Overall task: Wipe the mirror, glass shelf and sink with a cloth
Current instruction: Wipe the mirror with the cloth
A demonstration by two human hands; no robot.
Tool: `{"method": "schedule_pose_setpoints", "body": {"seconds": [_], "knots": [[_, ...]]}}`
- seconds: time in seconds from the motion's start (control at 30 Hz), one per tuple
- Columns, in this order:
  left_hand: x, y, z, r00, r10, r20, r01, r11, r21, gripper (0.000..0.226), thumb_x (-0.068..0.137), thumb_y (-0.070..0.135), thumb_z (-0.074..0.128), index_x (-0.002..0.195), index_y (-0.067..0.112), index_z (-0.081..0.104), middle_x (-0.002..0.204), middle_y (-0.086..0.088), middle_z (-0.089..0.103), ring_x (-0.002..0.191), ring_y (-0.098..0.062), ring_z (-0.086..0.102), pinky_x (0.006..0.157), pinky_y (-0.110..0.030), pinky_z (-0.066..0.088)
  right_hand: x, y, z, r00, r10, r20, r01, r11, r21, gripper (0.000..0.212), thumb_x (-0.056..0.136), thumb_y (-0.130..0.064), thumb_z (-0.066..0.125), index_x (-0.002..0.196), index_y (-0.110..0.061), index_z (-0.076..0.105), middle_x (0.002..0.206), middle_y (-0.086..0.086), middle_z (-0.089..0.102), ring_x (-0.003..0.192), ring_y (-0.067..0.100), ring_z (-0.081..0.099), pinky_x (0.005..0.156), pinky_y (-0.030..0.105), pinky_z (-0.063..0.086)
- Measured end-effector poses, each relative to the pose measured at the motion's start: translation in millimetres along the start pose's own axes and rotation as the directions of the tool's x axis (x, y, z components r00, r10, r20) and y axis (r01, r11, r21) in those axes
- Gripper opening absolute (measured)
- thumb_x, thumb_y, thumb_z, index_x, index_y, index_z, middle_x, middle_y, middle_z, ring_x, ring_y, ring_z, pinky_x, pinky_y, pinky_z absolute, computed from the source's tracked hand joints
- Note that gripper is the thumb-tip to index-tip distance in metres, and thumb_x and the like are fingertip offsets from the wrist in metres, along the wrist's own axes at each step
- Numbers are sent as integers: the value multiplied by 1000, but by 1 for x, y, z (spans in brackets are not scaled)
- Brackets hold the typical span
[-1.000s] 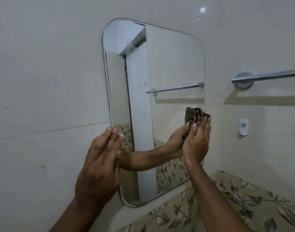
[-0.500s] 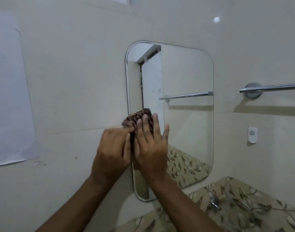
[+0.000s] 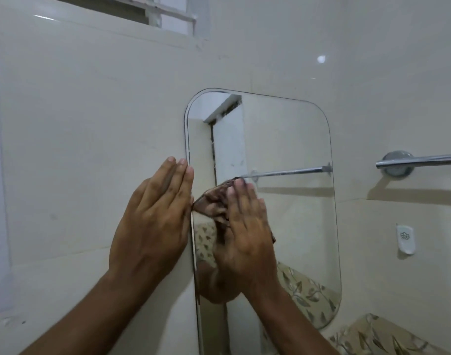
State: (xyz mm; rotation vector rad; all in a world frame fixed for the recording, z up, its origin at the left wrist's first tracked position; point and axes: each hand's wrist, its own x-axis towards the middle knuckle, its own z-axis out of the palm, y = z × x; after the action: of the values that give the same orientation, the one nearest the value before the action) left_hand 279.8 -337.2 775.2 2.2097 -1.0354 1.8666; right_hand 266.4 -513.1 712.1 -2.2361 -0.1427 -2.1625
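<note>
A rounded frameless mirror (image 3: 291, 139) hangs on the cream tiled wall. My right hand (image 3: 247, 234) lies flat on the mirror's left part and presses a dark brown cloth (image 3: 211, 201) against the glass; the cloth sticks out to the upper left of the fingers. My left hand (image 3: 155, 219) rests flat on the wall tile just left of the mirror's edge, fingers together, holding nothing. The glass shelf and the sink are out of view.
A chrome towel bar (image 3: 421, 161) juts from the wall at right, with a small white wall fitting (image 3: 406, 238) below it. A band of leaf-patterned tiles (image 3: 388, 336) runs at lower right. A window opening (image 3: 142, 8) sits at the top.
The view has tilted up and left, so the mirror sits lower. My right hand slid the cloth from the mirror's right side to its left part. My left hand stayed flat beside the mirror's left edge.
</note>
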Motion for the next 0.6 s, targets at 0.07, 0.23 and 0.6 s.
{"method": "schedule_pose_setpoints", "body": {"seconds": [0.07, 0.23, 0.6], "knots": [[1, 0, 0, 1000, -16, -1, 16, 1000, -11, 51, 102, 24, 32, 150, 7, 27, 158, -9, 25, 150, -20, 12, 113, -40, 27, 8, 24, -3, 992, 111, -52, -110, 994, 24, 60, 98, -20, 51, 152, -2, 31, 161, 13, 26, 152, 28, 17, 118, 55, 28], [3, 0, 3, 999, -40, 5, 41, 999, -26, 51, 101, 25, 33, 149, 9, 28, 157, -6, 28, 150, -20, 13, 111, -41, 31, 29, 122, -10, 838, 526, -147, -526, 849, 39, 57, 105, -39, 24, 158, -19, 17, 165, -3, 16, 153, 13, 10, 122, 46, 25], [4, -2, 5, 999, -42, -2, 42, 998, -49, 51, 100, 24, 36, 149, 10, 30, 157, -7, 29, 149, -20, 15, 111, -41, 32, 52, 101, -9, 785, 609, -117, -596, 793, 127, 54, 108, -32, 30, 158, -16, 15, 166, 1, 10, 153, 14, 5, 125, 44, 15]]}}
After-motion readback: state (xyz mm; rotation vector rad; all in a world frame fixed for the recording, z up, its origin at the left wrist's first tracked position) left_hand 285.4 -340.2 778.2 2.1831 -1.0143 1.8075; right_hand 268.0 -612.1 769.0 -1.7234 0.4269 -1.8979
